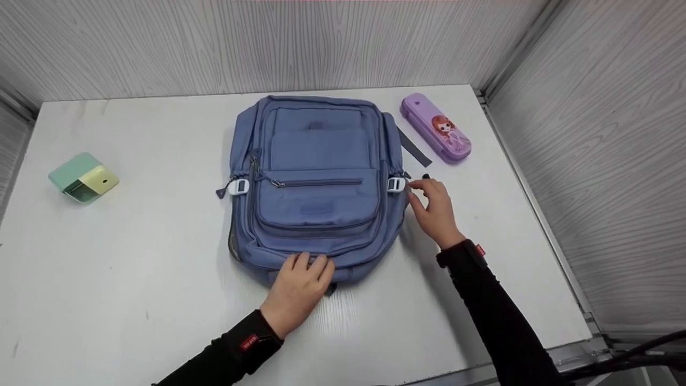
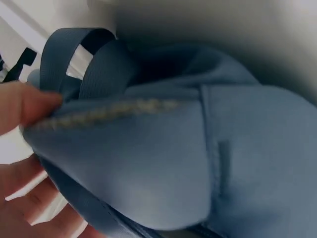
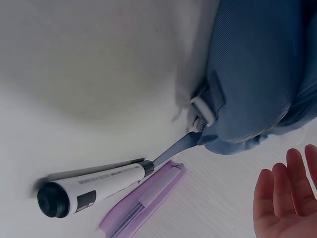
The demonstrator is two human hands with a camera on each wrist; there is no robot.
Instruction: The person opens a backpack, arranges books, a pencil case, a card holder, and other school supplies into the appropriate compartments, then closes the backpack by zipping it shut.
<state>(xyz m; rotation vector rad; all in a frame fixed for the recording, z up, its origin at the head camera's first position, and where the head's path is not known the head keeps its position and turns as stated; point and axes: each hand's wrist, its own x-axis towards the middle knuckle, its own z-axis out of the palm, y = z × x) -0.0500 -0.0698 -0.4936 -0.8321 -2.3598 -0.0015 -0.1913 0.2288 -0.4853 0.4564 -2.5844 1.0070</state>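
Observation:
A blue backpack (image 1: pixel 321 150) lies front side up on the white table. My left hand (image 1: pixel 300 284) grips its near edge; the left wrist view has the thumb (image 2: pixel 29 104) against a fold of the blue fabric and the fingers on the other side. Beside the white buckle (image 1: pixel 396 185) on the bag's right side is my right hand (image 1: pixel 434 209), apparently holding nothing. Its fingers (image 3: pixel 282 193) look straight and apart from the bag in the right wrist view. A white marker with black ends (image 3: pixel 104 186) lies near that hand, mostly hidden in the head view.
A purple pencil case (image 1: pixel 437 128) with a printed girl lies right of the bag, near a loose grey strap (image 1: pixel 415 147). Far left is a small green and yellow box (image 1: pixel 83 177) with an opening. Grey wood-grain panels (image 1: pixel 268 48) stand behind and to the right.

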